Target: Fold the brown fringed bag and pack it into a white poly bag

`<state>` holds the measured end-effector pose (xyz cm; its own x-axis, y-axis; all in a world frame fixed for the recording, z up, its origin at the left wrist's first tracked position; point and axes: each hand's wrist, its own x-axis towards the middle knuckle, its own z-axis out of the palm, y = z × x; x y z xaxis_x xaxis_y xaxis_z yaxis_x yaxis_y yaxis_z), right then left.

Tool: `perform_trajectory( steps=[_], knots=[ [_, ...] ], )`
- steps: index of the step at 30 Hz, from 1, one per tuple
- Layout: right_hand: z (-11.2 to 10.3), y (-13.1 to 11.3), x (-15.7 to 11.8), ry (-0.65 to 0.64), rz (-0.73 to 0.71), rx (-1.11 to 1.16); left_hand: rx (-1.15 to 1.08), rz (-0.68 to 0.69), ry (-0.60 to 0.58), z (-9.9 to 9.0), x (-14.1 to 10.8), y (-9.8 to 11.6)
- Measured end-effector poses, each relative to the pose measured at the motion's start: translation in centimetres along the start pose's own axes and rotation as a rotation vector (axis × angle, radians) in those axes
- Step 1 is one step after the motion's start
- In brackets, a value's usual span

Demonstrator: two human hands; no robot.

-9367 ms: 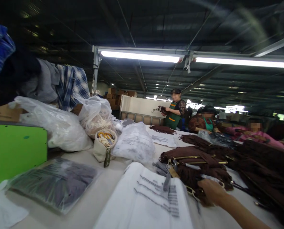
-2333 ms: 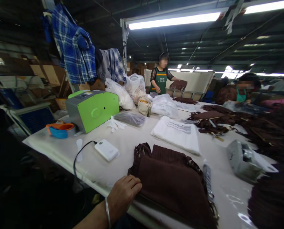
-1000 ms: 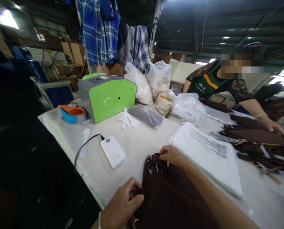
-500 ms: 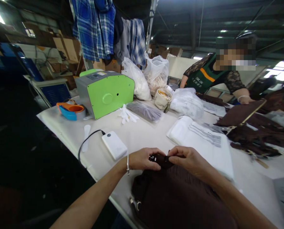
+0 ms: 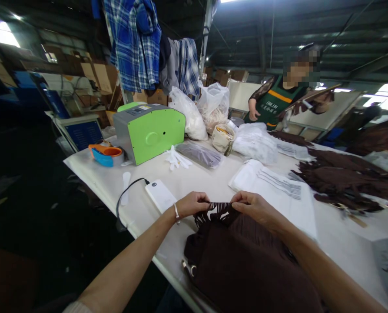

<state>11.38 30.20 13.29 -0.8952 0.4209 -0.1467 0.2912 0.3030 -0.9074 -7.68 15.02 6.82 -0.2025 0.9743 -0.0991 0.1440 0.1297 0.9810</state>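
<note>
The dark brown, soft fabric bag (image 5: 246,269) lies at the near edge of the pale, smooth-topped table (image 5: 144,167), and everything else is placed from it. At its far left corner, a narrow brown fringed strip (image 5: 221,203) is drawn out in a short, straight line between the hands. The strip's long axis runs from left to right, across the person's view, with its thin strands hanging toward the bag.

The left hand (image 5: 193,204) pinches the strip's left end between thumb and fingers; the right hand (image 5: 250,203) pinches its right end the same way. Neither hand is nearer: the strip lies right of the left fingertips and left of the right ones.

Beyond the bag, to the right, lies a stack of white plastic sheets with dark print (image 5: 281,195); beyond it to the left, a white rectangular device with a black cable (image 5: 159,194).
</note>
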Motion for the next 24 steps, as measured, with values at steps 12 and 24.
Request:
perform_trajectory(
  steps=[12, 24],
  knots=[
    [2.1, 1.2, -6.7, -0.25, 0.016, -0.328, 0.226, 0.13, -0.05, 1.2, -6.2, 0.9],
    [8.3, 0.2, -5.5, 0.018, -0.258, -0.473, 0.325, 0.202, 0.185, 5.7, -9.1, 2.7]
  ],
)
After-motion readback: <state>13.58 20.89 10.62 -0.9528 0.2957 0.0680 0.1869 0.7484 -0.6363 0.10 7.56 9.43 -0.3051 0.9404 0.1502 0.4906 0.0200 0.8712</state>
